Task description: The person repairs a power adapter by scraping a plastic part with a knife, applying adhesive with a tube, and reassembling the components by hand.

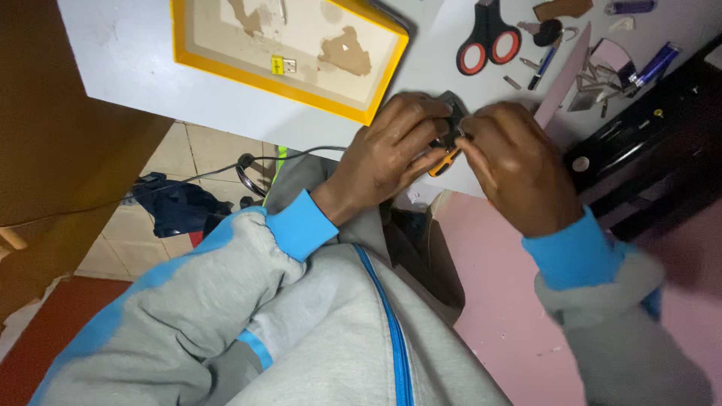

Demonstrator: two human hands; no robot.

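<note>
My left hand [391, 154] and my right hand [519, 162] meet at the near edge of a white table [135, 53]. Between the fingers of both sits a small dark object [453, 113]; its shape is mostly hidden by the fingers. An orange-handled tool [445, 160] pokes out below the fingers, seemingly in my left hand. Both wrists wear blue cuffs on grey sleeves.
A yellow-framed tray [301, 83] holds a small yellow plug and brown scraps. Red-handled scissors [489, 37], a blue lighter [656, 64], small metal bits [594, 79] lie at the back right. A black cable [248, 162] hangs over the tiled floor; a black shelf [647, 150] is at right.
</note>
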